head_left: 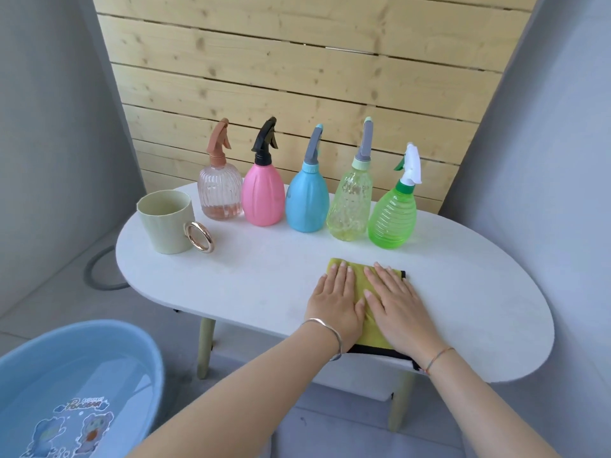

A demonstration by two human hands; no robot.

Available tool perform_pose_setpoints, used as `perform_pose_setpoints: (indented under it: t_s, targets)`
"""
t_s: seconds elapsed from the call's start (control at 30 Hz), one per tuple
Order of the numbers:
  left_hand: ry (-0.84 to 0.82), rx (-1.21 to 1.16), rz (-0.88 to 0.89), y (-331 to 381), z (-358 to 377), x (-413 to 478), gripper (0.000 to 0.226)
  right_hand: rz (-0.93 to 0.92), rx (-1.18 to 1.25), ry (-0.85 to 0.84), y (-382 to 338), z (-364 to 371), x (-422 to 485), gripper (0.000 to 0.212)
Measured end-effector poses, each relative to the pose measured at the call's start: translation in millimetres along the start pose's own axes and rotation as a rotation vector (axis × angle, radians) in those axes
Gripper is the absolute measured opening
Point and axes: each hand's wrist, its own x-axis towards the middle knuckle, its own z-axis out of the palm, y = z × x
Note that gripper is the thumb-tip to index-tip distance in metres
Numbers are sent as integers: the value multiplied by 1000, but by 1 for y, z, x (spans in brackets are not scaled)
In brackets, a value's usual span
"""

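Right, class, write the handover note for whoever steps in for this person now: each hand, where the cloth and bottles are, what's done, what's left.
Left hand: fingers straight, pressing flat on the cloth.
Right hand: the same, beside it.
The cloth lies flat on the table, near its front edge.
Five spray bottles stand in a row at the back; mug at the left; basin of water on the floor.
Done: cloth laid out flat.
Left: probably wiping the table or bottles; no bottle is in hand yet.

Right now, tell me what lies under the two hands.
A yellow cloth with black edging lies flat on the white table, pressed by the left hand and right hand. What the palms cover cannot be seen.
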Motion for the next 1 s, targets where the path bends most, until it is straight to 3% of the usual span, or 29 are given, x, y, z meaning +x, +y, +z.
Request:
perform_pose_setpoints:
  t_s: [0.43, 1.0]
  targets:
    - [-42, -67, 194, 123, 30, 64, 60, 223, 26, 35, 135, -37, -37, 49]
    - [-30, -52, 134, 167, 41, 150, 59, 345, 9, 18, 215, -55, 23, 49]
